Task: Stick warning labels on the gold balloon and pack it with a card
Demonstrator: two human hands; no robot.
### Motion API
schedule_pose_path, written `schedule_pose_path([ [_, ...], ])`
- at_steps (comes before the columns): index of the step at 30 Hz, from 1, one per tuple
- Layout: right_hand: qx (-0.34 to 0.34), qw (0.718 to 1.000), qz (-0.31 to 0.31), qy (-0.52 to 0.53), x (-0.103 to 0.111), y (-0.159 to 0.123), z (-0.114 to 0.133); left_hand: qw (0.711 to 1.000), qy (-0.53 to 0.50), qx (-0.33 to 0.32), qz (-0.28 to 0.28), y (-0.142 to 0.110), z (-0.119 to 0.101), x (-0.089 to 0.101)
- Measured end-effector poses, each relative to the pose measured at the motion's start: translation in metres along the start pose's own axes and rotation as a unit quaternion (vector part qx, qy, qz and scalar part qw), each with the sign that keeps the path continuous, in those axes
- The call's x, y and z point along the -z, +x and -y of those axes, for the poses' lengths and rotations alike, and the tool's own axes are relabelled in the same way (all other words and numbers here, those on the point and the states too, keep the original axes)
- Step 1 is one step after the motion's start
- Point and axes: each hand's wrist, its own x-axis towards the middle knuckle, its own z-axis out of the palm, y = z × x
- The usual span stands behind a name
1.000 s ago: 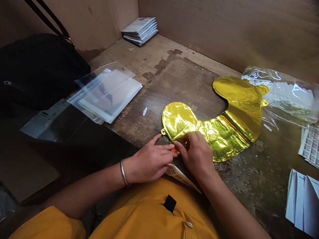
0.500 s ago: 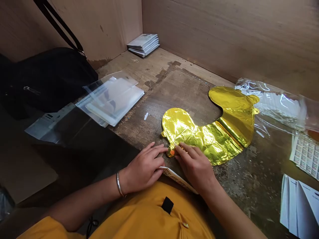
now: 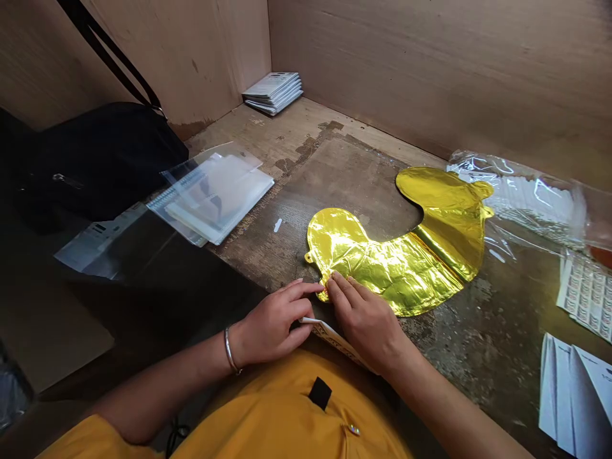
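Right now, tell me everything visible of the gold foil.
The gold foil is shiny, crinkled and curved, with rounded ends, small tabs and a crease across its right part. It lies largely flat on the table. The right hand rests on its near left part; the left hand seems to touch its near left corner. A clear bag lies at its right end, contact unclear.
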Motion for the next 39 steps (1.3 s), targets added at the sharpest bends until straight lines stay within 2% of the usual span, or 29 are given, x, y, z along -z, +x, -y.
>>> schedule_pose_path([
  [4, -0.016, 0.998, -0.030, 0.062, 0.003, 0.003, -0.006, 1.000, -0.022, 0.007, -0.005, 0.001, -0.001, 0.000],
  [8, -0.119, 0.971, -0.081, 0.193, 0.003, 0.008, -0.015, 0.999, -0.038, 0.005, -0.017, 0.000, -0.002, -0.002],
  [12, -0.247, 0.928, -0.053, 0.275, 0.002, 0.010, -0.026, 1.000, 0.001, 0.009, -0.020, 0.001, -0.006, 0.000],
  [16, -0.298, 0.898, -0.022, 0.323, 0.005, 0.014, -0.036, 0.997, 0.071, -0.013, -0.024, 0.008, -0.011, 0.007],
  [19, -0.307, 0.878, 0.018, 0.365, 0.010, 0.019, -0.041, 0.994, 0.106, -0.039, 0.000, 0.015, -0.014, 0.012],
  [22, -0.322, 0.840, 0.057, 0.433, 0.012, 0.022, -0.044, 0.989, 0.125, -0.064, 0.038, 0.023, -0.014, 0.014],
  [25, -0.346, 0.798, 0.047, 0.491, 0.010, 0.024, -0.047, 0.983, 0.126, -0.101, 0.084, 0.032, -0.013, 0.013],
  [27, -0.356, 0.790, 0.023, 0.498, 0.008, 0.025, -0.050, 0.978, 0.121, -0.129, 0.108, 0.040, -0.011, 0.012],
  [32, -0.348, 0.820, 0.001, 0.454, 0.009, 0.020, -0.047, 0.970, 0.128, -0.159, 0.134, 0.058, -0.003, 0.008],
  [34, -0.304, 0.861, -0.015, 0.407, 0.010, 0.013, -0.042, 0.969, 0.144, -0.142, 0.141, 0.062, -0.001, 0.006],
  [37, -0.203, 0.940, -0.044, 0.272, 0.010, 0.001, -0.031, 0.970, 0.156, -0.119, 0.141, 0.062, 0.000, 0.004],
  [39, -0.178, 0.960, -0.052, 0.211, 0.009, -0.005, -0.025, 0.973, 0.148, -0.111, 0.139, 0.060, 0.000, 0.003],
])
